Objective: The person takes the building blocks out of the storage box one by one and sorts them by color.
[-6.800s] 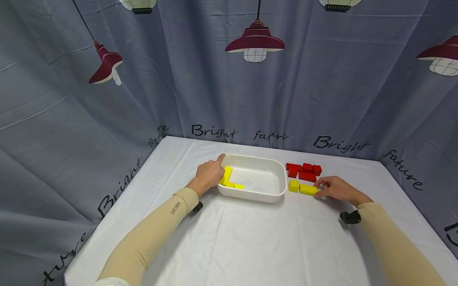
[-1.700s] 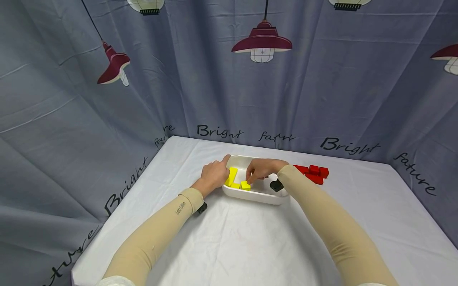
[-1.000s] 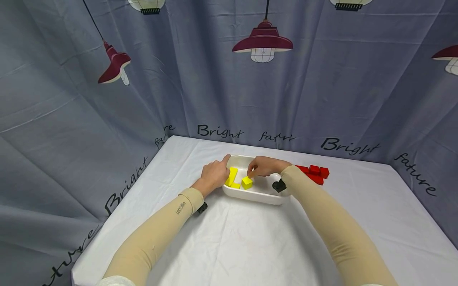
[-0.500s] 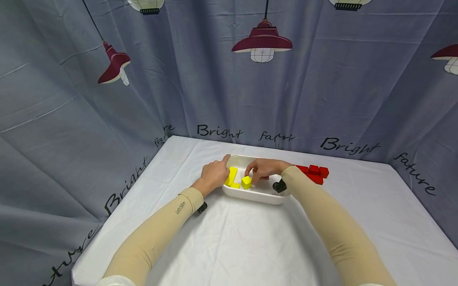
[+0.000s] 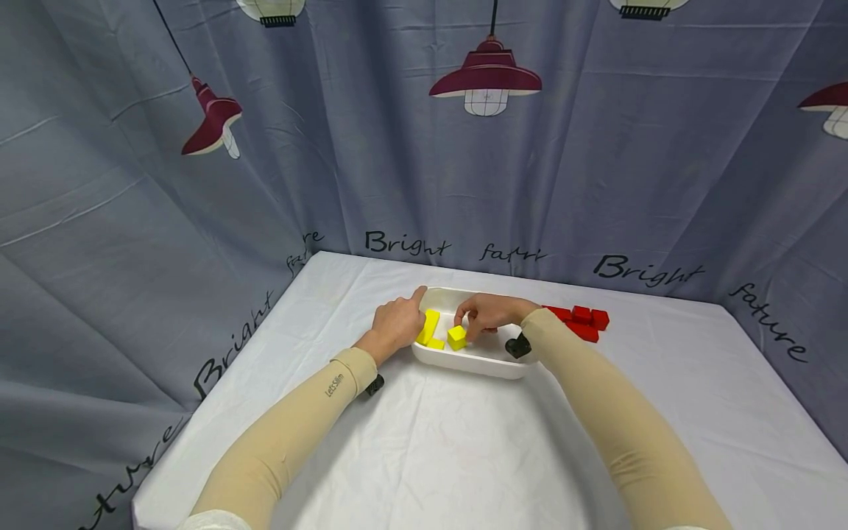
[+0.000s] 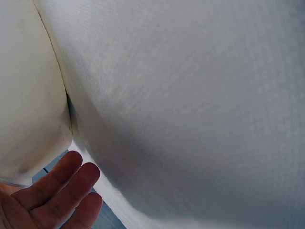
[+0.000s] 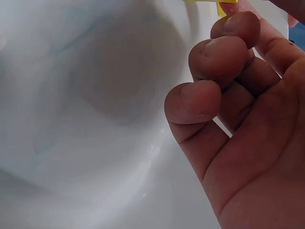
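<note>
A white tray (image 5: 464, 364) stands on the table with yellow blocks inside. My left hand (image 5: 396, 324) grips its left rim; in the left wrist view, three fingers (image 6: 71, 191) extend beside the outer wall. Inside the tray, my right hand (image 5: 489, 313) pinches a yellow cube (image 5: 456, 338) between thumb and forefinger. The other fingers are curled in the right wrist view, where a bit of yellow (image 7: 212, 1) shows at the top edge. A long yellow block (image 5: 430, 324) lies along the left wall, and a smaller yellow block (image 5: 435, 344) lies by the near left corner.
Several red blocks (image 5: 583, 320) lie on the table right of the tray, partly hidden by my right sleeve (image 5: 616, 412). A white cloth (image 5: 464, 456) covers the table. A grey printed curtain (image 5: 371, 169) hangs behind and at the sides.
My right hand has gone from the yellow blocks on the table into the tray. Over the last two seconds the cube has turned and shifted slightly backward. My left hand stays at the rim.
</note>
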A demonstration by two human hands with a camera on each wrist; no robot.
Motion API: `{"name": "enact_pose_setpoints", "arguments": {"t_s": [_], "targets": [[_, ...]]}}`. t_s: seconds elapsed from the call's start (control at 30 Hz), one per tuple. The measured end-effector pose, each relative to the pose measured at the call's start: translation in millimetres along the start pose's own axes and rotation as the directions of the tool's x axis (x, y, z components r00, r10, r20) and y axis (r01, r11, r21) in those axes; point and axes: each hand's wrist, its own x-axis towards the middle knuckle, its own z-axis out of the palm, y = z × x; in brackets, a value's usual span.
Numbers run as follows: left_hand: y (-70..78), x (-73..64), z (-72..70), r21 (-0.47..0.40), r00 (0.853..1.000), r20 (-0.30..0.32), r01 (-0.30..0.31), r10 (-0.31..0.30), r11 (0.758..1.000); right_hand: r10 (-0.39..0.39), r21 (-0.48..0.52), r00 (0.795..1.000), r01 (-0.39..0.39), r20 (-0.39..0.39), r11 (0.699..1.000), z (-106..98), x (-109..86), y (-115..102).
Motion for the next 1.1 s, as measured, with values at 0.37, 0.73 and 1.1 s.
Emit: {"name": "enact_pose_setpoints", "arguments": {"t_s": [0.37, 0.73, 1.1], "targets": [[1.8, -0.8, -1.2, -0.014, 1.0, 0.015, 0.009, -0.009, 1.0, -0.02, -0.07, 0.998, 0.017, -0.053, 0.997, -9.9, -8.7, 6.1], [-1.7, -4.0, -0.6, -0.022, 1.0, 0.015, 0.015, -0.014, 1.0, -0.017, -0.075, 0.995, 0.01, -0.101, 0.997, -15.7, -34.2, 0.5], [-1.3, -3.4, -1.4, -0.028, 1.0, 0.0, -0.006, 0.006, 1.0, -0.021, -0.083, 0.984, 0.006, -0.178, 0.997, -25.2, -65.7, 5.2]]}}
